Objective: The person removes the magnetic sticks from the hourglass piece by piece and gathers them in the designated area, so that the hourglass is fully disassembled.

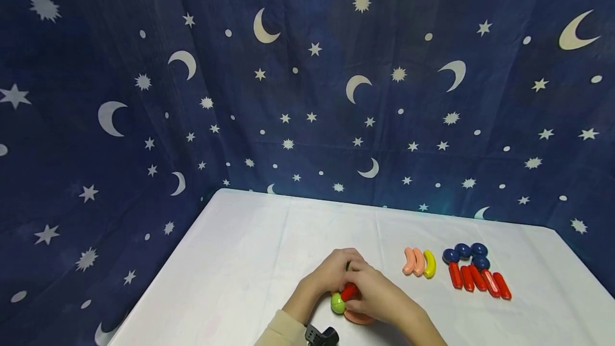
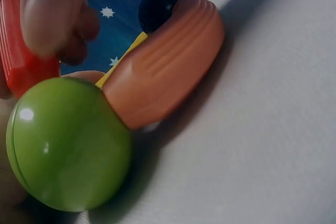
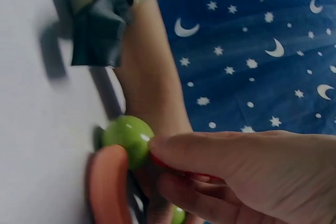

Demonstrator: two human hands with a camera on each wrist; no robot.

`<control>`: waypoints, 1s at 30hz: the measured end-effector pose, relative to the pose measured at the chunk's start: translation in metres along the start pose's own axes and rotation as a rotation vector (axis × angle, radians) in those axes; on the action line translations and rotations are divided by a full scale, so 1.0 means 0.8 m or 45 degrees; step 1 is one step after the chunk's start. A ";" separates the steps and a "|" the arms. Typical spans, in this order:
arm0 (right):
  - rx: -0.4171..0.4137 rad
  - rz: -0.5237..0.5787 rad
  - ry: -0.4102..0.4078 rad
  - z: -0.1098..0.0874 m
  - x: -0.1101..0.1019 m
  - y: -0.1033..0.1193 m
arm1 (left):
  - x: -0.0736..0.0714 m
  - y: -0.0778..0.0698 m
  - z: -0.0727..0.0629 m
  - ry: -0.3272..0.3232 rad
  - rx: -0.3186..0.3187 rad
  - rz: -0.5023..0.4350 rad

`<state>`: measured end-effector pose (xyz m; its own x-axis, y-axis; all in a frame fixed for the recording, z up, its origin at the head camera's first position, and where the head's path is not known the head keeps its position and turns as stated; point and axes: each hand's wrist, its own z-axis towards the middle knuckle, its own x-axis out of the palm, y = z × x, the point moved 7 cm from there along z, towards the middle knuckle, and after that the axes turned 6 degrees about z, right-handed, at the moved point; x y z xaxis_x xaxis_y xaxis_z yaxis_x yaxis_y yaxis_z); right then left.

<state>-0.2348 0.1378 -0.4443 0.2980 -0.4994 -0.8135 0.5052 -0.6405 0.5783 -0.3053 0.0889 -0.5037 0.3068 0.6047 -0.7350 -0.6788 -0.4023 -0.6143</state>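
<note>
My right hand (image 1: pixel 379 293) pinches a red stick (image 1: pixel 349 291) between thumb and fingers, its end at a green ball (image 1: pixel 338 303). Close against it, my left hand (image 1: pixel 332 271) curls round the far side; a second green ball (image 3: pixel 179 215) shows among its fingers in the right wrist view. In the left wrist view, an orange curved stick (image 2: pixel 168 66) meets the near green ball and lies low over the table. A dark blue ball (image 2: pixel 163 6) and a thin yellow piece (image 2: pixel 126 53) show behind it; whether they join it I cannot tell. The hands hide other parts.
On the white table (image 1: pixel 250 239), to the right, lie two pinkish curved sticks (image 1: pixel 414 261) and a yellow curved stick (image 1: pixel 430 264). Farther right are several dark blue balls (image 1: pixel 463 251) above a row of several red sticks (image 1: pixel 479 280). A starry blue cloth (image 1: pixel 317 89) hangs behind.
</note>
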 end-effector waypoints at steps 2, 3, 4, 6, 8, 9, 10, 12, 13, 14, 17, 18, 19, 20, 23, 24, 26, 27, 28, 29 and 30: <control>-0.038 -0.050 -0.031 0.001 0.002 0.004 | 0.000 -0.001 0.000 0.007 0.004 -0.006; -0.054 -0.071 -0.045 0.001 0.002 0.005 | 0.000 -0.001 0.001 0.009 0.006 -0.005; -0.062 -0.083 -0.055 0.002 0.002 0.006 | 0.000 -0.001 0.001 0.010 0.012 -0.002; -0.077 -0.095 -0.070 0.002 0.003 0.006 | 0.000 -0.001 0.001 0.010 0.015 0.000; -0.088 -0.094 -0.073 0.003 0.004 0.006 | 0.000 0.000 0.001 0.009 0.013 -0.007; -0.088 -0.095 -0.070 0.003 0.004 0.006 | 0.001 0.001 0.002 0.010 0.013 -0.007; -0.090 -0.099 -0.070 0.003 0.005 0.006 | 0.001 0.001 0.002 0.012 0.009 -0.012; -0.086 -0.105 -0.067 0.004 0.006 0.006 | 0.001 0.002 0.002 0.015 0.000 -0.027; -0.083 -0.108 -0.065 0.004 0.006 0.006 | 0.001 0.002 0.002 0.014 -0.004 -0.038; -0.077 -0.112 -0.066 0.004 0.007 0.006 | 0.001 0.002 0.002 0.014 -0.002 -0.039; -0.063 -0.120 -0.069 0.005 0.009 0.005 | 0.000 0.002 0.001 0.006 0.006 -0.051; -0.059 -0.124 -0.069 0.006 0.009 0.005 | -0.001 0.001 0.001 0.002 0.011 -0.054; -0.051 -0.126 -0.067 0.006 0.010 0.005 | -0.001 0.001 0.001 -0.001 0.016 -0.057; -0.046 -0.130 -0.066 0.007 0.010 0.006 | -0.001 0.000 0.001 -0.002 0.025 -0.051; -0.029 -0.130 -0.054 0.008 0.012 0.007 | -0.002 -0.001 0.001 -0.003 0.032 -0.049; -0.023 -0.129 -0.049 0.008 0.013 0.007 | -0.001 -0.001 0.001 -0.002 0.033 -0.048; -0.016 -0.128 -0.044 0.009 0.014 0.008 | -0.001 -0.001 0.001 -0.002 0.036 -0.048; -0.011 -0.122 -0.039 0.009 0.014 0.008 | -0.002 -0.002 0.000 -0.001 0.037 -0.048; -0.009 -0.119 -0.038 0.009 0.014 0.008 | -0.001 -0.002 0.000 0.000 0.037 -0.047; -0.005 -0.113 -0.033 0.009 0.014 0.007 | -0.001 -0.003 0.001 0.000 0.039 -0.046; -0.003 -0.103 -0.032 0.008 0.013 0.007 | -0.001 -0.003 0.001 0.002 0.039 -0.047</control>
<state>-0.2343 0.1254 -0.4494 0.2359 -0.4603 -0.8558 0.5288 -0.6780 0.5105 -0.3044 0.0895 -0.5013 0.3333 0.6178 -0.7122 -0.6869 -0.3584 -0.6323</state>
